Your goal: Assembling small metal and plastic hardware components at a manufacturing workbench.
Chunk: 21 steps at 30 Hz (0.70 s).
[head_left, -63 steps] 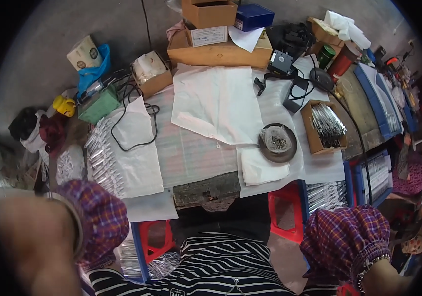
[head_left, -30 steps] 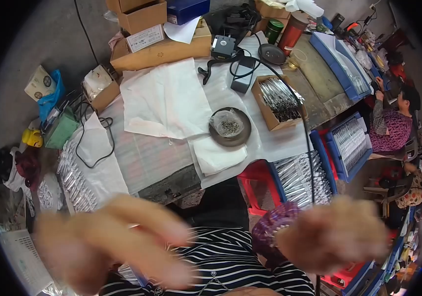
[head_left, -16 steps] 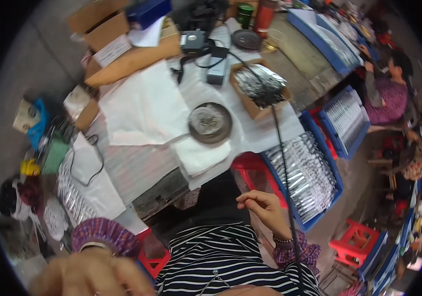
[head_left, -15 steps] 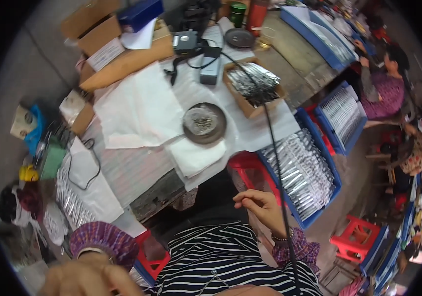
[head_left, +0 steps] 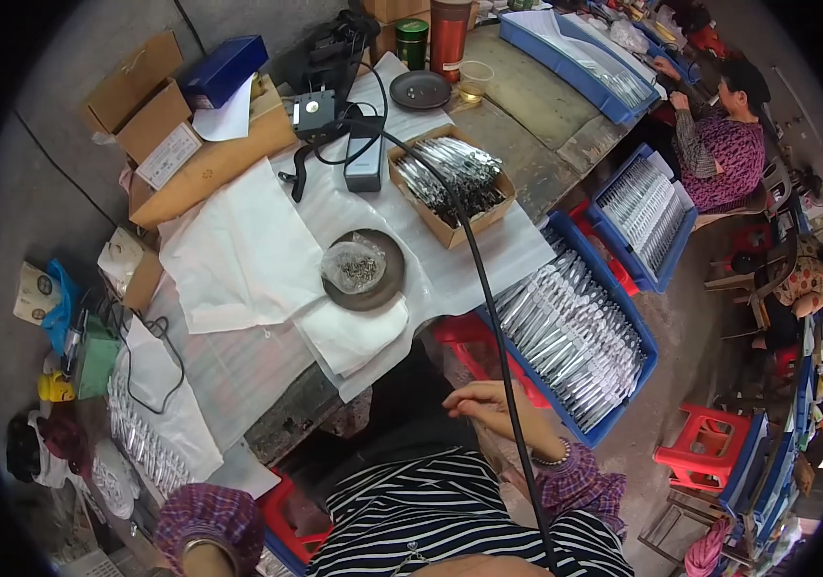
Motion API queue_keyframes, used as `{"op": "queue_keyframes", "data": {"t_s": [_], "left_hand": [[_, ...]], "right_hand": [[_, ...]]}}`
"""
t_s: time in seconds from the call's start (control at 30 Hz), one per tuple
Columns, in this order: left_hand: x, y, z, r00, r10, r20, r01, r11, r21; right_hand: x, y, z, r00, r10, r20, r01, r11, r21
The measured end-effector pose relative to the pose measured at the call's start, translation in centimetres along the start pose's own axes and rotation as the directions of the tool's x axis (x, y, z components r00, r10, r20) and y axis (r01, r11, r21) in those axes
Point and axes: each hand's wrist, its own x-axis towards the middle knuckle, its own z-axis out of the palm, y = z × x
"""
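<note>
My right hand (head_left: 484,404) hovers over my lap, beside the blue crate (head_left: 649,338) of silvery metal pieces (head_left: 565,332). Its fingers are bent and drawn together, and nothing shows in them. At the bottom left edge my left hand (head_left: 207,561) is cut off below a bracelet and a plaid sleeve; its fingers are hidden. On the table ahead stands a dark round dish (head_left: 392,279) with a clear plastic bag (head_left: 354,264) of small metal parts. A folded white cloth or paper (head_left: 354,337) lies against the dish.
A cardboard box (head_left: 450,231) of slim metal pieces stands behind the dish. A black cable (head_left: 479,260) crosses the view. White sheeting (head_left: 238,250) covers part of the table. At right are another blue crate (head_left: 647,216), a red stool (head_left: 705,447) and a seated person (head_left: 734,163).
The view has shifted, and the scene is sharper. My left hand has dropped mostly out of the bottom edge. My right hand stays over my lap, its fingers still bent.
</note>
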Motion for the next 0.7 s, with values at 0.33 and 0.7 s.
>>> {"op": "queue_keyframes", "data": {"t_s": [0.33, 0.7], "left_hand": [[-11.6, 2.8, -3.7, 0.804, -0.595, -0.002, 0.590, 0.796, 0.132], [-13.2, 3.9, -1.1, -0.328, -0.934, 0.140, 0.943, -0.314, 0.113]], "right_hand": [[7.4, -5.0, -17.3, 0.907, -0.363, -0.213, 0.186, 0.800, -0.571], [26.6, -9.0, -19.5, 0.944, -0.243, -0.224, -0.094, 0.453, -0.887]]}}
